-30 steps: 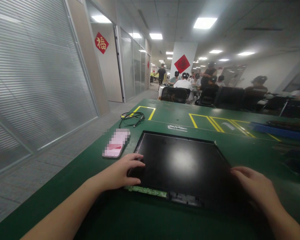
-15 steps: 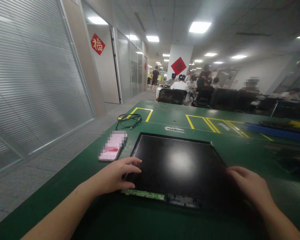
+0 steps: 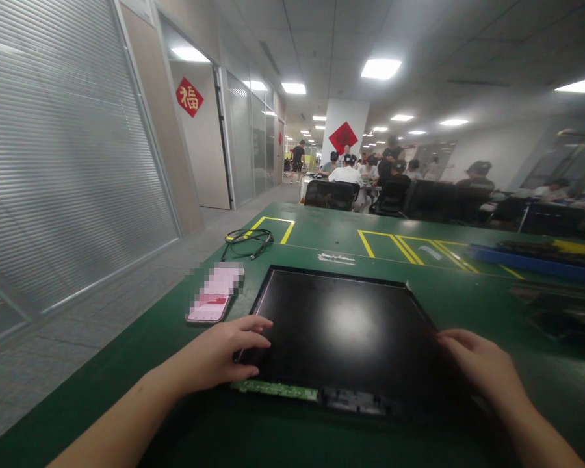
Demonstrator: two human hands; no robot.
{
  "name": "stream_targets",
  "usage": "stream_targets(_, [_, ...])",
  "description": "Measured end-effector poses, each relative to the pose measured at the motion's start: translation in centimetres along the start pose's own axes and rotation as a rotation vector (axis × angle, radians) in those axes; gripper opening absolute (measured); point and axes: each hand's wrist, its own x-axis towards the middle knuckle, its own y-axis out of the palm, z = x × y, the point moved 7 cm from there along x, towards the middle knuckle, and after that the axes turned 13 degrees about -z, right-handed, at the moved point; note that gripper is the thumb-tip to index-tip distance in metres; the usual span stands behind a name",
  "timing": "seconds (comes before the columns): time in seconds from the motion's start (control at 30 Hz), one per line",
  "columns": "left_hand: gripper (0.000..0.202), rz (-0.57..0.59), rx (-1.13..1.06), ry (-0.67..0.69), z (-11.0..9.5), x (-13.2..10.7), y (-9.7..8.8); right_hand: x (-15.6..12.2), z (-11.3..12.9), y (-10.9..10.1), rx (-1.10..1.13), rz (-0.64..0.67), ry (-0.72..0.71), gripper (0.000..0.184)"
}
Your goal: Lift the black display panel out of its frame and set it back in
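A black LCD display panel (image 3: 316, 325) lies flat on the green table, with a bright reflection on its screen. Along its near edge a green circuit board (image 3: 277, 390) shows. My left hand (image 3: 229, 354) is at the panel's left edge, fingers apart and reaching over the screen's border. At the opposite side, my right hand (image 3: 482, 357) has its fingers together on the right edge of the panel; the fingers' undersides are hidden. Left of the panel is a phone (image 3: 214, 296) with a lit pink screen, close to my left hand.
The green table (image 3: 312, 224) carries yellow tape markings. A coiled black cable (image 3: 248, 244) lies behind the phone, and a blue tray (image 3: 531, 263) with dark parts sits at the right. Beyond the table are chairs (image 3: 329, 195) and several seated people.
The view has tilted slightly up, so the table and everything on it sit a little lower in the picture. Both hands keep their places on the panel.
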Motion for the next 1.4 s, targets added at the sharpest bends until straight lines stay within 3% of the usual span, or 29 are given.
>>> stream_targets(0.5, [0.045,-0.040,-0.056,-0.034,0.0,0.2,-0.3,0.4,-0.6,0.0,-0.004,-0.005,0.030,0.035])
stream_targets(0.67, [0.036,-0.188,0.002,-0.136,0.5,0.5,-0.6,0.4,-0.4,-0.2,-0.013,-0.031,0.005,0.035])
stream_targets(0.77, [0.042,-0.278,0.052,-0.215,1.1,0.6,-0.7,0.4,-0.1,-0.2,-0.014,-0.028,-0.023,0.033])
stream_targets(0.83, [0.048,-0.267,0.101,-0.267,1.7,0.5,-0.4,0.3,0.0,-0.3,-0.012,-0.028,-0.026,0.033])
stream_targets(1.0, [0.058,-0.098,0.157,-0.332,3.5,-0.2,1.2,0.4,-0.8,-0.8,0.026,-0.035,0.044,0.034])
stream_targets(1.13, [0.054,-0.152,0.141,-0.290,4.4,-0.3,1.3,1.1,-2.1,-1.1,0.016,-0.091,0.060,0.034])
stream_targets(1.3, [0.056,-0.189,0.094,-0.331,4.6,-0.1,1.0,1.4,-3.0,0.7,0.027,0.052,0.102,0.039])
stream_targets(1.4, [0.053,-0.221,0.035,-0.343,4.5,0.0,0.6,1.2,-2.7,1.3,-0.002,0.052,0.066,0.042])
